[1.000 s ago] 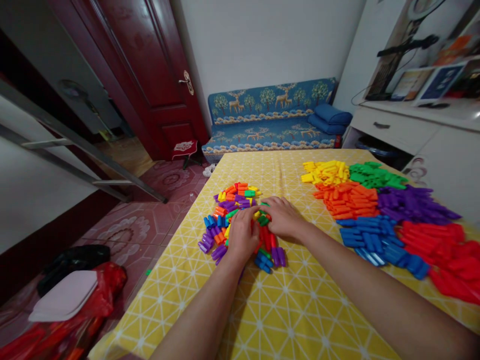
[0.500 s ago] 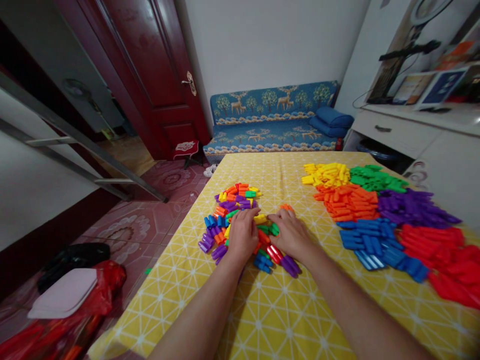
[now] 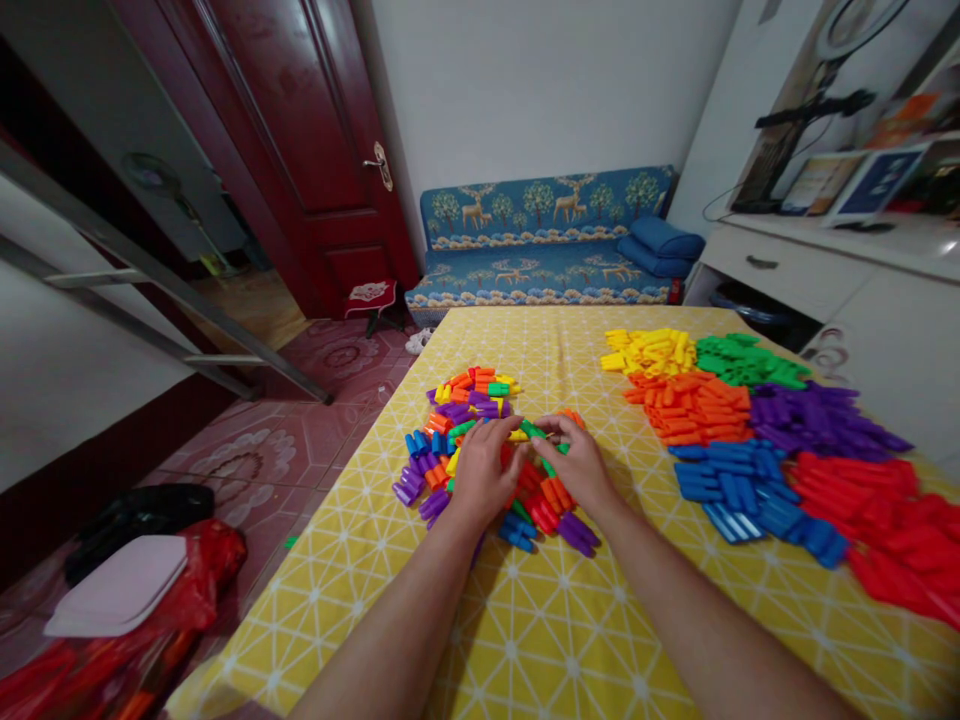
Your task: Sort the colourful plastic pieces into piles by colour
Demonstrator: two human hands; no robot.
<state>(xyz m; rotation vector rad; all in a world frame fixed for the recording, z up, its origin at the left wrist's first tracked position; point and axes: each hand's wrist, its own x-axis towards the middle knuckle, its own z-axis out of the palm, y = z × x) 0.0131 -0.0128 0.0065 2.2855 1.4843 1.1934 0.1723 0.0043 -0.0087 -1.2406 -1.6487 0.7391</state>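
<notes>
A mixed pile of small plastic building pieces (image 3: 433,467) in several colours lies on the yellow tablecloth, left of the table's middle. Over its near part rests my left hand (image 3: 487,468), palm down, thumb apart from the curved fingers, with pieces partly hidden beneath. My right hand (image 3: 576,458) pinches a green building piece (image 3: 531,429) between thumb and fingers, just beside the left fingertips. Orange pieces (image 3: 556,494) and purple pieces (image 3: 577,534) lie under and near the right wrist. Blue pieces (image 3: 517,531) sit at the pile's near edge.
On the table's right, pieces lie in heaps by colour: yellow (image 3: 651,352), green (image 3: 750,360), orange (image 3: 690,405), purple (image 3: 825,418), blue (image 3: 739,480) and red (image 3: 877,500). Beyond the table stands a blue patterned sofa (image 3: 540,270). A white cabinet (image 3: 862,300) is at right.
My right hand has lifted slightly, with a green building piece now showing in its fingers. The left thumb has spread away from its fingers. The view has shifted a little.
</notes>
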